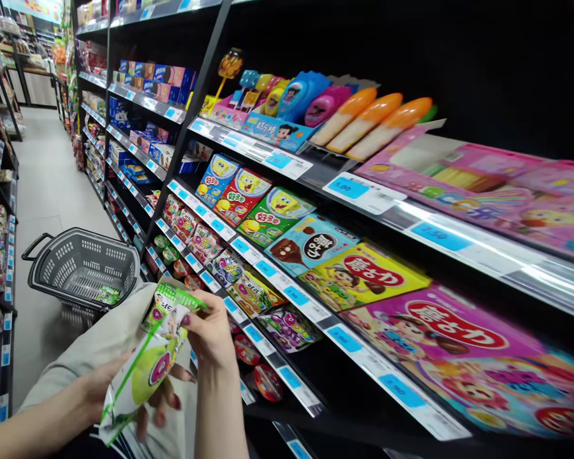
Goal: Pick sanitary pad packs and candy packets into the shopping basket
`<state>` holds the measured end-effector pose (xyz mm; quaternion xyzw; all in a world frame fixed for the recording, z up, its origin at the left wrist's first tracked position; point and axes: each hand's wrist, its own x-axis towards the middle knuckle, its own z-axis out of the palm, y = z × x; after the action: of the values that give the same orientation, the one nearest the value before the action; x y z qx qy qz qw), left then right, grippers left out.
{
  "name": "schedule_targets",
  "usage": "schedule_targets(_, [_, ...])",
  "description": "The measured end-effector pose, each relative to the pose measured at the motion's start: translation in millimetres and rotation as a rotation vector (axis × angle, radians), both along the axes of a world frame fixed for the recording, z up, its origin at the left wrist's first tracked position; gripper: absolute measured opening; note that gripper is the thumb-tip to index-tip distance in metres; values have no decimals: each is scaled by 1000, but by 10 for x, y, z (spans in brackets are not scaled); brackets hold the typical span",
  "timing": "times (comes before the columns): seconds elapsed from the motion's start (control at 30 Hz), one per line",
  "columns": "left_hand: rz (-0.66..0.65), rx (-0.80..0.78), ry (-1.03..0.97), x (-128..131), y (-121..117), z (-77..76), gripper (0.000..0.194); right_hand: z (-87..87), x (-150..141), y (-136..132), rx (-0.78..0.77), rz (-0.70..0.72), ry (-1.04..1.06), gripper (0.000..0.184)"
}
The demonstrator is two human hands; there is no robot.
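Note:
A green-and-white candy bag (146,376) is tilted in front of me, above my lap. My right hand (215,325) pinches its upper end between thumb and fingers. My left hand (98,382) goes behind the lower part of the bag and holds it from below, its fingertips showing past the edge. A second green candy bag (160,306) shows just behind the top of the first; how it is held is partly hidden. On the floor ahead to the left stands a grey shopping basket (83,252) with a small green packet (108,294) inside.
A tall shelf (310,312) runs along my right, with boxed sweets (368,274), bagged candies (253,290) and orange-tipped candy tubes (363,121) behind price labels. Another stocked shelf (0,255) lines the left. The aisle floor (50,172) leads to a counter far back.

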<state>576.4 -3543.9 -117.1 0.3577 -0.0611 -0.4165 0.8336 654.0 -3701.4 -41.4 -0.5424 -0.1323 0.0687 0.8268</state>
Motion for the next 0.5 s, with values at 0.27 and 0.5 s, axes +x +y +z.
schedule_targets(0.27, [130,149,-272,352,515,347,68,368,-54,-27,-565,-78,-4,24])
schedule_targets(0.5, [189,715,-284,1174,1015,-51,52,61,212,-16,-817,-287,-122,32])
